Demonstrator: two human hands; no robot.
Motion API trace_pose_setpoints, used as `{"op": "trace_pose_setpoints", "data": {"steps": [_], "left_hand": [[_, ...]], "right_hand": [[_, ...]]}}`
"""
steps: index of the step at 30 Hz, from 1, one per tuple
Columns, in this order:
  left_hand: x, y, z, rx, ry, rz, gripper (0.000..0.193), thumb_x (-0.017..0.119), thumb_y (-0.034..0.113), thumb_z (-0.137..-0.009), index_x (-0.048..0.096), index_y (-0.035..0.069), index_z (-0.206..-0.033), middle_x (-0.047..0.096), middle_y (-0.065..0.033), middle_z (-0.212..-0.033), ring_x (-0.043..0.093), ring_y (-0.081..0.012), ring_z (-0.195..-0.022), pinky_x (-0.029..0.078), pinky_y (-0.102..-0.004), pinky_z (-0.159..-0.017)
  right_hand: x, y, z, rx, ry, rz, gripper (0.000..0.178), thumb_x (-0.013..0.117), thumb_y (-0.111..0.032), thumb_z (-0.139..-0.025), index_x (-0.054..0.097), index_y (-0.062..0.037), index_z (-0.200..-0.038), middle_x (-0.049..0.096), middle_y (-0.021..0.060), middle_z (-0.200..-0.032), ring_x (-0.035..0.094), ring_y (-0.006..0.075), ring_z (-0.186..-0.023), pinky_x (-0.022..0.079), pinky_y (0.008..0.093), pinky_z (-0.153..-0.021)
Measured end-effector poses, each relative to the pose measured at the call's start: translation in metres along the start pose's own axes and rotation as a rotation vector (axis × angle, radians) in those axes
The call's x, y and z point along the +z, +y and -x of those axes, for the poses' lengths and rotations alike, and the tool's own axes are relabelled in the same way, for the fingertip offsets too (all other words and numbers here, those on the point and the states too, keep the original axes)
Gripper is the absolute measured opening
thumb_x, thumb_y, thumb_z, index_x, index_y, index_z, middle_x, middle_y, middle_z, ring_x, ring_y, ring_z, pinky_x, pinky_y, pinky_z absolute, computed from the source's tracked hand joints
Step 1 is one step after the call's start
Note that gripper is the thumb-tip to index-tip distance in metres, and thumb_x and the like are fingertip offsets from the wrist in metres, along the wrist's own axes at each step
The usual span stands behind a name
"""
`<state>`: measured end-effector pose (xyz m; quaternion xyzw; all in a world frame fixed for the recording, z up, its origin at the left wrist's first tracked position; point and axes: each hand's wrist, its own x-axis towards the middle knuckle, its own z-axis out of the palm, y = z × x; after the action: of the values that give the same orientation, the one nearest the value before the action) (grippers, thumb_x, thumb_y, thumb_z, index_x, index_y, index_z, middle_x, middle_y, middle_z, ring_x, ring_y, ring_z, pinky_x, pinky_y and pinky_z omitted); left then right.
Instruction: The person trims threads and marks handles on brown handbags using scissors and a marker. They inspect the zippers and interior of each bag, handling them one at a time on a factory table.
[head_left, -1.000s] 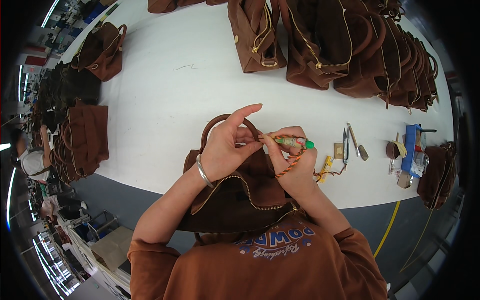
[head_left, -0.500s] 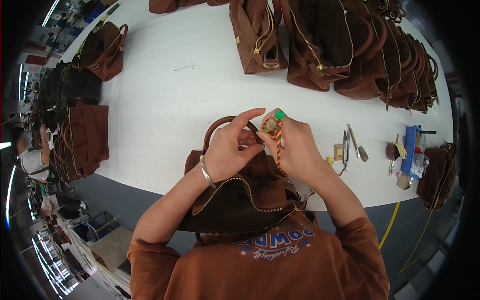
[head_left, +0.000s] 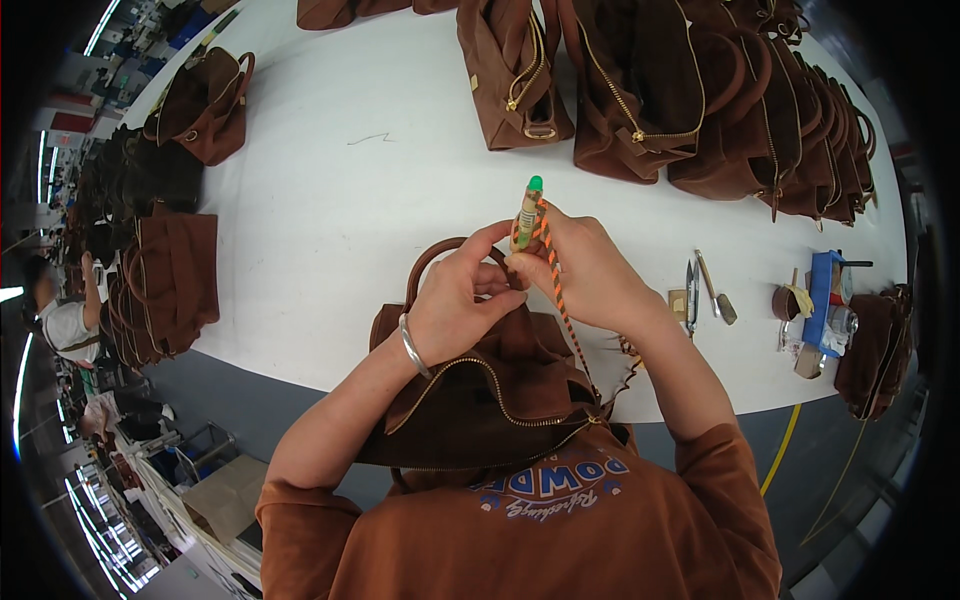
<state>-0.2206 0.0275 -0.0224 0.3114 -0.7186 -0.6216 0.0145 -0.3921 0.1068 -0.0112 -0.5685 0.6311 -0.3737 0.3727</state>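
Note:
A brown handbag [head_left: 470,430] with a gold zipper lies open against me at the table's near edge. My left hand [head_left: 455,295], with a silver bangle at the wrist, curls its fingers around the bag's arched brown handle [head_left: 432,252]. In my right hand [head_left: 585,265] is a slim pen-like tube [head_left: 527,215] with a green end and a pale, labelled body. The green end points up and away from me; its lower end, hidden by my fingers, is close to the handle. An orange-and-black striped cord [head_left: 566,318] runs from the tube down toward the bag.
Brown handbags [head_left: 640,90] stand in a row at the far right, with more bags [head_left: 170,280] at the left. To the right lie scissors [head_left: 692,295], a brush-like tool [head_left: 715,290] and a blue box [head_left: 822,300]. A person [head_left: 70,320] is at the far left.
My right hand has tilted the tube, so its green end is now higher and farther from me. The striped cord hangs longer and straighter. My left hand has hardly moved.

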Motion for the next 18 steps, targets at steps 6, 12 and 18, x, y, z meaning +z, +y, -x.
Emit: {"op": "trace_pose_setpoints", "data": {"steps": [6,12,18], "left_hand": [[0.000,0.001,0.002,0.031,-0.016,0.106,0.070,0.063,-0.006,-0.087,0.028,0.003,-0.148,0.069,-0.0076,-0.093,0.067,-0.0133,-0.096,0.051,-0.0282,-0.089],[-0.002,0.001,0.001,0.028,-0.023,0.103,0.070,0.062,-0.006,-0.087,0.029,0.004,-0.148,0.069,-0.0073,-0.093,0.067,-0.0130,-0.097,0.051,-0.0286,-0.090],[-0.001,0.000,0.001,0.045,-0.024,0.102,0.070,0.063,-0.006,-0.087,0.029,0.004,-0.148,0.070,-0.0078,-0.094,0.067,-0.0131,-0.098,0.051,-0.0288,-0.091]], "right_hand": [[0.003,0.013,0.009,0.121,0.060,-0.452,0.018,0.060,-0.008,-0.091,0.052,0.0034,-0.102,0.064,0.0131,-0.074,0.065,0.0203,-0.070,0.051,0.0341,-0.067],[0.002,0.014,0.011,0.087,0.042,-0.404,0.018,0.060,-0.007,-0.091,0.053,0.0045,-0.103,0.066,0.0145,-0.077,0.066,0.0214,-0.072,0.052,0.0338,-0.067],[0.004,0.011,0.013,0.074,0.054,-0.378,0.021,0.060,-0.008,-0.091,0.053,0.0062,-0.105,0.067,0.0161,-0.079,0.067,0.0235,-0.072,0.052,0.0351,-0.067]]}}
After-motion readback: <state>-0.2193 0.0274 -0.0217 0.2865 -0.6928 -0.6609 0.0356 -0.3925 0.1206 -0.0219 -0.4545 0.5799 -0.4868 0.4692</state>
